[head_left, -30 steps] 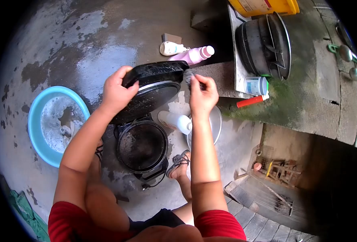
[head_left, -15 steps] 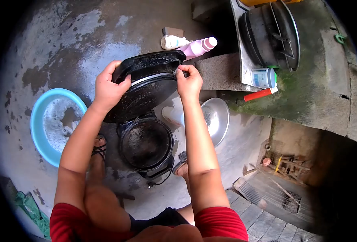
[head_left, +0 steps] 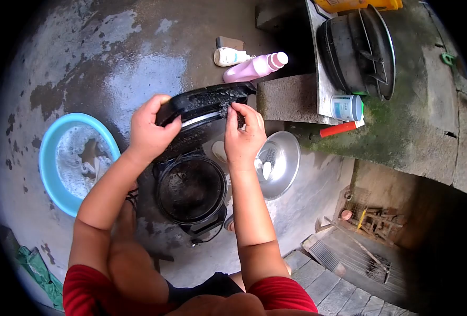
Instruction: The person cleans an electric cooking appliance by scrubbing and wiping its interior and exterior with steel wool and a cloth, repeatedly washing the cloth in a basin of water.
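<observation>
My left hand (head_left: 152, 129) grips the left end of a black lid (head_left: 207, 101), thumb on the near side. The lid is raised over a round black pan base (head_left: 191, 188) on the floor, and its surface looks wet and speckled. At the lid's right part is my right hand (head_left: 244, 131), its fingers pinched round a small grey scrubber (head_left: 225, 109) that is partly hidden by the fingertips. Beyond the lid lie a pink bottle (head_left: 252, 68) and a white bottle (head_left: 229, 56).
A blue basin (head_left: 48, 174) with suds and cloth stands at the left. Right of the pan base is a metal bowl (head_left: 286, 166). A ledge (head_left: 402, 126) at the right bears a dark pot (head_left: 349, 52), a blue-white can (head_left: 345, 108) and a red-handled tool (head_left: 339, 129).
The lid has tilted, so its round underside shows less. My right hand has moved from the lid's right corner slightly down and left along it.
</observation>
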`<state>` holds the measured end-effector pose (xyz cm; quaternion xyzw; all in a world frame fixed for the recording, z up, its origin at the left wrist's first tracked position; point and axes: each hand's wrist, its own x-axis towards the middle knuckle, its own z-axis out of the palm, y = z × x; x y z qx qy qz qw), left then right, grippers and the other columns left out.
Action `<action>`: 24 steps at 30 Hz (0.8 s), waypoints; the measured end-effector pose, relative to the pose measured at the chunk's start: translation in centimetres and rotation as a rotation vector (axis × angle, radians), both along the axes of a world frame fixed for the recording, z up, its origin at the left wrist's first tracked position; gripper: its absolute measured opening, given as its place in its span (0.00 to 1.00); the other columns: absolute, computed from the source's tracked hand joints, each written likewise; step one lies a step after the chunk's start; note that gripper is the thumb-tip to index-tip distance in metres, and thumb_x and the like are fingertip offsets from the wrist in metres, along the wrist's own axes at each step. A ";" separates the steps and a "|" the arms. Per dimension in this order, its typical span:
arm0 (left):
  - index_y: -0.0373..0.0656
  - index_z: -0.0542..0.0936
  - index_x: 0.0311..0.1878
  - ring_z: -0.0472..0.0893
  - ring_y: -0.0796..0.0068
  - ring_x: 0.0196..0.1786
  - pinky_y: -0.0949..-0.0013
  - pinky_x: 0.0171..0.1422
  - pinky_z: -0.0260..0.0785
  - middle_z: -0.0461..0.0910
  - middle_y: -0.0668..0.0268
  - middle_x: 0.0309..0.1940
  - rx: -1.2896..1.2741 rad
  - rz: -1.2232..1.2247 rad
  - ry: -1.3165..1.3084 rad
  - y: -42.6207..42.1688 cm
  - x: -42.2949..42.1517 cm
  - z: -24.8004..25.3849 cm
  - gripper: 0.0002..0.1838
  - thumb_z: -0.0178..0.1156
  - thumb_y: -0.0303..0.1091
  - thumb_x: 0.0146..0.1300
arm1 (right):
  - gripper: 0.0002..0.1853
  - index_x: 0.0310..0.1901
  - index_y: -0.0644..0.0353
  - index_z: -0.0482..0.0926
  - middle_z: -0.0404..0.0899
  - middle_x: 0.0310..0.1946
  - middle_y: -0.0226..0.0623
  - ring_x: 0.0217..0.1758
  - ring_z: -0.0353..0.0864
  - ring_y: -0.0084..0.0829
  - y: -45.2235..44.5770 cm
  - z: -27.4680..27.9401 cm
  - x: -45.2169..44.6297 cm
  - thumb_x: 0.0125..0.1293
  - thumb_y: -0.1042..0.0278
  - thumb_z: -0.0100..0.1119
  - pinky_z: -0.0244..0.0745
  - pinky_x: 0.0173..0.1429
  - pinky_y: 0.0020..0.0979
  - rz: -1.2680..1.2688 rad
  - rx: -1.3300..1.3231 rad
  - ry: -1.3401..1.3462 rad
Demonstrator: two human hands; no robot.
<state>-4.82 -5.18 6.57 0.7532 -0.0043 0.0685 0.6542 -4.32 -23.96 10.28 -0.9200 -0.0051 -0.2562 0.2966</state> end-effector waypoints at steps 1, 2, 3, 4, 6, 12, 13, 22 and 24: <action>0.39 0.75 0.39 0.72 0.88 0.33 0.79 0.39 0.66 0.75 0.75 0.28 0.020 0.000 -0.026 0.0 -0.2 0.1 0.11 0.63 0.21 0.52 | 0.05 0.35 0.61 0.81 0.82 0.35 0.40 0.42 0.79 0.41 0.8 0.2 0.1 0.56 0.75 0.63 0.73 0.49 0.36 -0.001 -0.006 0.008; 0.41 0.77 0.38 0.79 0.68 0.30 0.69 0.37 0.70 0.78 0.62 0.28 0.025 0.020 0.025 -0.2 -0.4 0.4 0.14 0.66 0.26 0.45 | 0.05 0.35 0.61 0.81 0.81 0.35 0.40 0.42 0.79 0.41 1.4 0.2 -0.1 0.56 0.75 0.63 0.73 0.50 0.37 -0.004 -0.059 0.026; 0.41 0.77 0.38 0.79 0.67 0.31 0.69 0.37 0.70 0.78 0.62 0.28 0.041 0.029 0.011 -0.2 -0.6 0.5 0.14 0.66 0.26 0.45 | 0.05 0.35 0.62 0.81 0.81 0.36 0.41 0.43 0.78 0.42 1.7 0.4 -0.4 0.56 0.75 0.63 0.72 0.51 0.37 -0.007 -0.117 0.044; 0.41 0.77 0.38 0.79 0.66 0.31 0.68 0.37 0.70 0.78 0.61 0.28 0.055 0.040 -0.009 -0.2 -0.6 0.7 0.14 0.66 0.26 0.45 | 0.05 0.36 0.62 0.80 0.81 0.36 0.41 0.44 0.77 0.42 2.1 0.7 -0.5 0.57 0.74 0.63 0.72 0.51 0.38 -0.007 -0.177 0.054; 0.42 0.77 0.37 0.80 0.60 0.33 0.65 0.38 0.71 0.78 0.60 0.29 0.087 0.057 -0.023 -0.3 -0.7 1.4 0.15 0.66 0.27 0.43 | 0.04 0.34 0.64 0.81 0.80 0.35 0.41 0.43 0.77 0.43 2.9 1.4 -1.6 0.57 0.74 0.63 0.71 0.51 0.38 0.072 -0.073 0.072; 0.44 0.76 0.36 0.79 0.55 0.36 0.60 0.40 0.72 0.78 0.60 0.31 0.134 0.019 -0.147 -1.3 -3.3 2.8 0.17 0.67 0.27 0.39 | 0.01 0.25 0.64 0.76 0.74 0.28 0.44 0.37 0.74 0.45 1.6 2.2 -3.4 0.49 0.80 0.58 0.71 0.44 0.40 -0.020 -0.177 0.146; 0.44 0.76 0.36 0.79 0.55 0.36 0.60 0.40 0.72 0.78 0.60 0.31 0.128 0.010 -0.161 -1.5 -4.0 3.3 0.17 0.67 0.27 0.39 | 0.01 0.26 0.65 0.76 0.75 0.29 0.45 0.36 0.75 0.47 -0.3 1.7 -3.1 0.50 0.80 0.55 0.71 0.44 0.41 -0.167 -0.143 0.219; 0.45 0.75 0.29 0.78 0.62 0.32 0.58 0.48 0.73 0.77 0.66 0.26 0.068 -0.206 -0.406 -1.3 -11.3 3.3 0.15 0.69 0.31 0.36 | 0.07 0.35 0.62 0.82 0.78 0.31 0.25 0.35 0.75 0.18 2.7 3.7 -14.4 0.55 0.74 0.71 0.73 0.42 0.23 -0.386 0.409 0.377; 0.47 0.75 0.29 0.78 0.64 0.34 0.58 0.51 0.71 0.76 0.68 0.26 0.038 -0.296 -0.359 -0.9 -12.4 4.2 0.14 0.68 0.31 0.37 | 0.07 0.33 0.61 0.81 0.78 0.31 0.25 0.35 0.75 0.18 2.5 2.4 -16.5 0.54 0.79 0.70 0.72 0.41 0.20 -0.379 0.463 0.286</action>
